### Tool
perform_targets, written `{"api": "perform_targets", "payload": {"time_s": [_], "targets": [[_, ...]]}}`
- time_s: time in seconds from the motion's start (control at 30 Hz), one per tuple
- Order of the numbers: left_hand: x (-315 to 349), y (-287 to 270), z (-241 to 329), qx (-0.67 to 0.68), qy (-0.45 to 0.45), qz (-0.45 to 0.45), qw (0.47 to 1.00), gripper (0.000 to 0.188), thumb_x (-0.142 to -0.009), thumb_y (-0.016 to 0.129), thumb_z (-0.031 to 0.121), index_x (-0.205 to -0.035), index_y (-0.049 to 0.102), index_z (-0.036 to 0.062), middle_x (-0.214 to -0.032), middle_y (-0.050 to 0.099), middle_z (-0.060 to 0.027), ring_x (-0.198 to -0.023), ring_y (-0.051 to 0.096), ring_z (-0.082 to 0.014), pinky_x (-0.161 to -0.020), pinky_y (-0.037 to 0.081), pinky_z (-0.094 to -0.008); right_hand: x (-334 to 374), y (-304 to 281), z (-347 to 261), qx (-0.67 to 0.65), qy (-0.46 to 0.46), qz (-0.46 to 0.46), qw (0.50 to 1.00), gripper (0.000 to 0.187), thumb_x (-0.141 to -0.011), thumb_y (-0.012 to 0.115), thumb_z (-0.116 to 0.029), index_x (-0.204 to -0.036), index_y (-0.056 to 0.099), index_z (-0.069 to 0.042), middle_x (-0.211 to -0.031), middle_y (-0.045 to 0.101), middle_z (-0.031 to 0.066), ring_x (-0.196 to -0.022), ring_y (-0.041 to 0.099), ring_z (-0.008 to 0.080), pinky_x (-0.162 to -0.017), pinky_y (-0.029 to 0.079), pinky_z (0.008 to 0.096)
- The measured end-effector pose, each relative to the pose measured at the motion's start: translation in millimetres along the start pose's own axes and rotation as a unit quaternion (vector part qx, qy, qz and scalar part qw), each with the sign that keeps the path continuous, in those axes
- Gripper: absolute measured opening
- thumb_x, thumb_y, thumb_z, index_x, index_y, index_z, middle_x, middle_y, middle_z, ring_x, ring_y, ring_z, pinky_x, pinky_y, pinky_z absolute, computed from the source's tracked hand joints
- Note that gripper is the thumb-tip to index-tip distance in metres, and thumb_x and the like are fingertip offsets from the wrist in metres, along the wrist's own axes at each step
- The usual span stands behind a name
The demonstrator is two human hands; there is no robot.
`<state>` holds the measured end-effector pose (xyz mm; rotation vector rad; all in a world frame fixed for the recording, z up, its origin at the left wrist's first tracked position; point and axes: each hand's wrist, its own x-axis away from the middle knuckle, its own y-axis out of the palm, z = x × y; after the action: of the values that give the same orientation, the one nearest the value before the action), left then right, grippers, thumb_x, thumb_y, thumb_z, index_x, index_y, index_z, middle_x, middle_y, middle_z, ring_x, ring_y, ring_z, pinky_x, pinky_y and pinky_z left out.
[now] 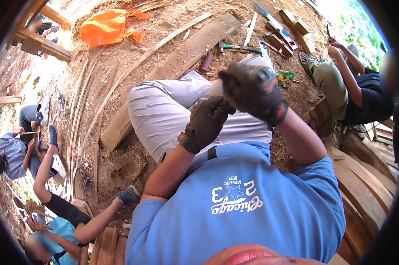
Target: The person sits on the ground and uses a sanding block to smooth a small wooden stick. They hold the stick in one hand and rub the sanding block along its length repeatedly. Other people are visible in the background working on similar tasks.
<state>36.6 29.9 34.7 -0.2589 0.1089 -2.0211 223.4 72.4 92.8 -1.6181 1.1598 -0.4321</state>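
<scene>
I sit with my legs folded, both hands in dark work gloves held over my lap. My left hand is curled into a fist, its fingers turned toward my right hand. My right hand is a little higher and farther right, bent closed and close against the left fingertips. Whatever may be pinched between them is hidden. Beyond my hands, a hammer lies on the ground near a brown cylinder. A long wooden plank runs diagonally past my left knee.
Wooden block-shaped tools lie at the far right beside a long blue-edged blade. An orange bag lies far left, above thin wood strips. Co-workers sit at the left and right. Curved boards are stacked at my right.
</scene>
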Motion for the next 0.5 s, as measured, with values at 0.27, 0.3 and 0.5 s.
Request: {"api": "perform_targets", "payload": {"time_s": [0.27, 0.3, 0.5], "targets": [[13.4, 4.8, 15.1, 0.162, -0.018, -0.03, 0.986, 0.027, -0.11, 0.051, 0.015, -0.091, 0.067, 0.0028, -0.074, 0.058, 0.0022, -0.059, 0.043, -0.0028, -0.054, 0.035, -0.0219, -7.4, -10.5, 112.4, 0.145, 0.122, 0.036, 0.981, 0.034, -0.108, 0.05, -0.032, -0.102, 0.071, -0.006, -0.097, 0.075, 0.0157, -0.082, 0.073, 0.038, -0.072, 0.058, 0.0486], [12.8, 1.2, 16.8, 0.173, -0.053, -0.041, 0.983, 0.029, -0.111, 0.052, 0.019, -0.091, 0.067, 0.0034, -0.073, 0.056, 0.0027, -0.059, 0.043, -0.0028, -0.053, 0.034, -0.022, -8.0, -11.8, 110.3, 0.126, 0.045, 0.097, 0.986, 0.034, -0.108, 0.049, -0.031, -0.102, 0.07, -0.005, -0.097, 0.075, 0.0156, -0.082, 0.073, 0.0376, -0.072, 0.057, 0.0491], [7.9, 2.8, 7.9, 0.101, 0.008, -0.038, 0.994, 0.037, -0.113, 0.053, 0.032, -0.092, 0.068, 0.0056, -0.065, 0.05, 0.0056, -0.053, 0.041, -0.0028, -0.05, 0.032, -0.0232, 6.7, -14.4, 2.2, 0.005, 0.002, 0.024, 1.0, 0.019, -0.104, 0.061, -0.022, -0.106, 0.07, -0.006, -0.086, 0.071, 0.0126, -0.073, 0.07, 0.031, -0.066, 0.055, 0.045]]}}
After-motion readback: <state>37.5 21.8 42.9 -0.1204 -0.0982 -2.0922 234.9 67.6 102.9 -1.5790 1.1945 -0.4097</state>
